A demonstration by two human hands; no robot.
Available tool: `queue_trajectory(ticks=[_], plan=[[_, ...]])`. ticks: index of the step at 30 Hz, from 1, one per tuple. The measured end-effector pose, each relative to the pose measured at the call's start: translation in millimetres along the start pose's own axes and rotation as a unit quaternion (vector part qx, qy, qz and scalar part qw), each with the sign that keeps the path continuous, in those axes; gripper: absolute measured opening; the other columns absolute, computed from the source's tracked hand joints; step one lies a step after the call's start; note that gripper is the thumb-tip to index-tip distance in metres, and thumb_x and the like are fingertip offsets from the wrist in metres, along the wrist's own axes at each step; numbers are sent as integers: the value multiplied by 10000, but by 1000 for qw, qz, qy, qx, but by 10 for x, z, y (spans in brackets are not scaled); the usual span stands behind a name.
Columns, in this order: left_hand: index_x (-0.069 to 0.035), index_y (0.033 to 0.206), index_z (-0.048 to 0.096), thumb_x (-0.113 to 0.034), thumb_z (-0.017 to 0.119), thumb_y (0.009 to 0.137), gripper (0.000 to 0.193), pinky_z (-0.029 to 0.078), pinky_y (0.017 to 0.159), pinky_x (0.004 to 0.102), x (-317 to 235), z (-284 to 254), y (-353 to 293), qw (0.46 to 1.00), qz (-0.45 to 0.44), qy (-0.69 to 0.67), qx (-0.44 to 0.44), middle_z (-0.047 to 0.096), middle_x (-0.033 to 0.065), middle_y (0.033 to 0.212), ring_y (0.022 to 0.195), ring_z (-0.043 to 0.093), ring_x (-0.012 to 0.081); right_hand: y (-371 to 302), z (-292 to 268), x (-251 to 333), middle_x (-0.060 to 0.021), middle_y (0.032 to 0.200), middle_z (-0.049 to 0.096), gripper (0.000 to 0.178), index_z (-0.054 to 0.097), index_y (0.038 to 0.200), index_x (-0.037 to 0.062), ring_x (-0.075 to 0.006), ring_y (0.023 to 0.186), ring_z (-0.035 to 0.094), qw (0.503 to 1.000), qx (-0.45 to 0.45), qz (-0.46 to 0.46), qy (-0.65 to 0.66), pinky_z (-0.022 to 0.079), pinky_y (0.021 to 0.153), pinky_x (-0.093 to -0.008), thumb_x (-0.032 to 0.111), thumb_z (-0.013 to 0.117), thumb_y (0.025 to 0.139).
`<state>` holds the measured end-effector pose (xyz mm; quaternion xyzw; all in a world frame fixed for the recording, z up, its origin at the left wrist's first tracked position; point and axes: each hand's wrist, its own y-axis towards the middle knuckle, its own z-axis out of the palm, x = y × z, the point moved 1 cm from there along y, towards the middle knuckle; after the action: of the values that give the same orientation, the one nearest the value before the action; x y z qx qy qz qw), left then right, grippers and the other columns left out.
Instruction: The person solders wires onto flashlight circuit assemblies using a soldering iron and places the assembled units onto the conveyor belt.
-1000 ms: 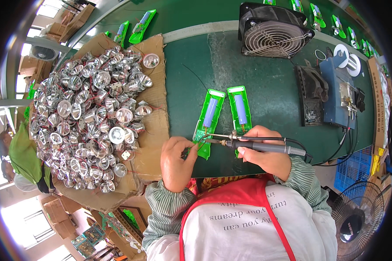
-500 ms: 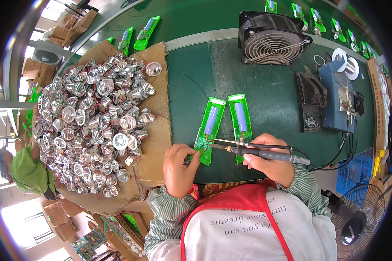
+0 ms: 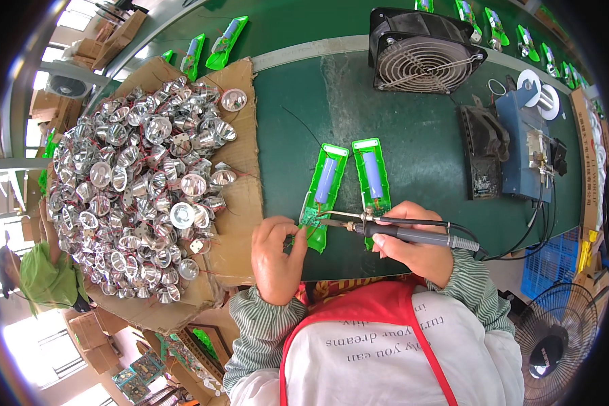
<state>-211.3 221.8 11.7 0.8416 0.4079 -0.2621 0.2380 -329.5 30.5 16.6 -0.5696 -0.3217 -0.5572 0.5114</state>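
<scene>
On the left, the reflectors [image 3: 125,176] lie heaped on cardboard [image 3: 240,243], many with thin wires attached. The left hand [image 3: 275,260] has its thumb and forefinger drawn close at the board [image 3: 311,218] of the left shell [image 3: 316,242]; whether they grip a wire is too small to tell. That shell lies on the table [image 3: 284,98] between the hands, its battery [image 3: 327,179] in place and no reflector in it. Its joint looks in progress: the iron [image 3: 419,235], gripped in the right hand [image 3: 419,247], has its tip at the board, though contact is unclear. The right shell [image 3: 384,189], just beside, also holds a battery; its lower end is partly hidden, so I cannot judge its wiring.

Compared with half a second ago, the view has shifted slightly, while hands, iron and both shells keep nearly the same arrangement. No finished joint can be made out.
</scene>
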Motion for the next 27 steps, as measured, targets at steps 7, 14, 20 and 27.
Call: queue_trajectory(ticks=[7,14,20,27], plan=[[-12,754,557,-34,658,715,110,422,680,364,7,16,-1,1000,-3,13,13,579,108,835,754,532,284,5,1,-32,-81,779,643,153,546,885,-12,-121,698,630,1000,11,6,13,511,616,-259,44,618,762],[-16,753,557,-43,655,719,108,421,690,367,17,32,-5,1000,-2,17,10,579,105,831,760,538,286,29,-1,-34,-81,777,642,149,544,889,-8,-116,692,625,1000,15,-1,-25,509,614,-259,41,618,769],[-23,744,547,-42,650,717,109,415,685,369,36,46,-3,1000,-5,16,13,577,97,811,752,540,283,4,-41,6,-80,780,650,170,532,897,-11,-125,701,636,1000,0,-12,-2,513,623,-261,30,619,757],[-30,747,547,-39,649,710,109,415,689,369,15,40,-4,1000,-1,22,14,578,95,811,759,546,284,-14,-31,20,-86,789,653,169,533,892,-11,-127,703,640,1000,-2,-15,-16,516,631,-262,27,619,751]])
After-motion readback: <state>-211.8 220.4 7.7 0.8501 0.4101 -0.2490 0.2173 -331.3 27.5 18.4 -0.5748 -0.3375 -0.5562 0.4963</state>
